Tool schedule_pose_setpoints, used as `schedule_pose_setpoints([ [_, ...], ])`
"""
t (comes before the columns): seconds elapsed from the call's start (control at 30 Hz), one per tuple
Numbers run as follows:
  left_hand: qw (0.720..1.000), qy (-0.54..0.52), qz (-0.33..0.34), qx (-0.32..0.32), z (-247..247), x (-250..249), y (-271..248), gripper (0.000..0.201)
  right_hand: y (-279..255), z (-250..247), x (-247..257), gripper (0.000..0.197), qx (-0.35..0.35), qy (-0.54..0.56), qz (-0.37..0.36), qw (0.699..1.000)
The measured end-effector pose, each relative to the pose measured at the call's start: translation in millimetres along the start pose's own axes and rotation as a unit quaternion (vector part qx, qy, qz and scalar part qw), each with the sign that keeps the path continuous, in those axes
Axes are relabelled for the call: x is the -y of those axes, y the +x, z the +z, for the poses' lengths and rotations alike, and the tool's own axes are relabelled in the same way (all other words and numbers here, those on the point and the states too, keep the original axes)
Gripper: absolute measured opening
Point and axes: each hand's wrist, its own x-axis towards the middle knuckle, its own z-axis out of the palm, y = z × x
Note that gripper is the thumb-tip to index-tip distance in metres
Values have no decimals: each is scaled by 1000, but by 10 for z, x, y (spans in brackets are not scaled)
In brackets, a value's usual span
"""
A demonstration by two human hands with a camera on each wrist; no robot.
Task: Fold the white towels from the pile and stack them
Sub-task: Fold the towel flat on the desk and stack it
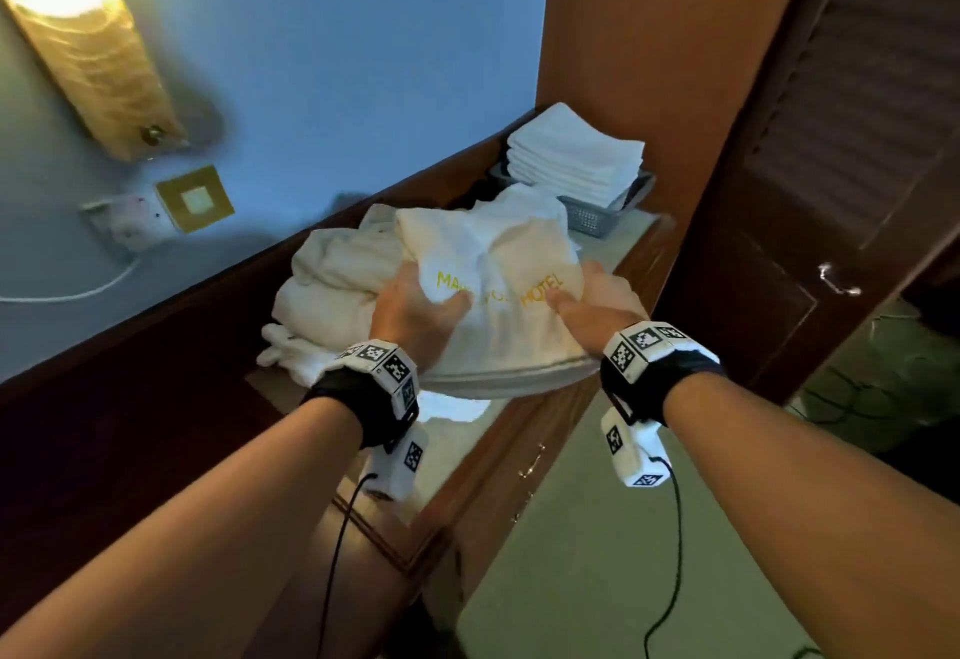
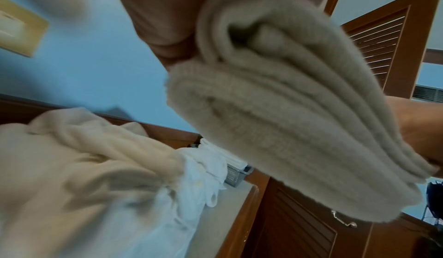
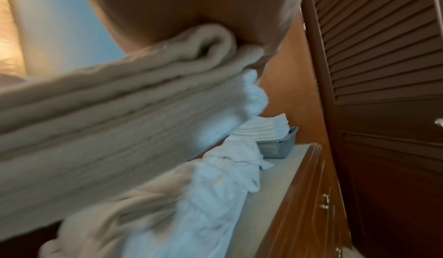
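A folded white towel [image 1: 498, 315] with yellow hotel lettering is held in the air above the cabinet top [image 1: 631, 242]. My left hand [image 1: 415, 307] grips its left end and my right hand [image 1: 597, 302] grips its right end, thumbs on top. In the wrist views the folded towel [image 2: 287, 120] [image 3: 107, 114] shows several stacked layers pinched under each palm. Behind it lies the pile of unfolded towels [image 1: 337, 273] [image 2: 84, 167] [image 3: 191, 195]. A stack of folded white towels [image 1: 576, 159] [image 3: 263, 127] sits in a grey basket [image 1: 597, 216] at the far end.
The wooden cabinet has drawers with metal pulls [image 1: 530, 466] on its front. A louvred wooden door [image 1: 831, 164] stands close on the right. A blue wall with a lamp [image 1: 78, 34] and a brass switch plate [image 1: 195, 198] is on the left.
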Motion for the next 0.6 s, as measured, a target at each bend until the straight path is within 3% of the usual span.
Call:
schedule_pose_setpoints([
  [0.27, 998, -28, 49, 30, 1050, -852, 710, 48, 850, -911, -721, 45, -53, -22, 11, 998],
  [0.37, 997, -30, 63, 38, 1400, -1067, 1032, 57, 1213, -1113, -934, 45, -68, -25, 18, 997],
  [0.6, 994, -54, 75, 56, 2324, -1390, 1963, 56, 2332, -1438, -1366, 43, -89, -36, 44, 994],
])
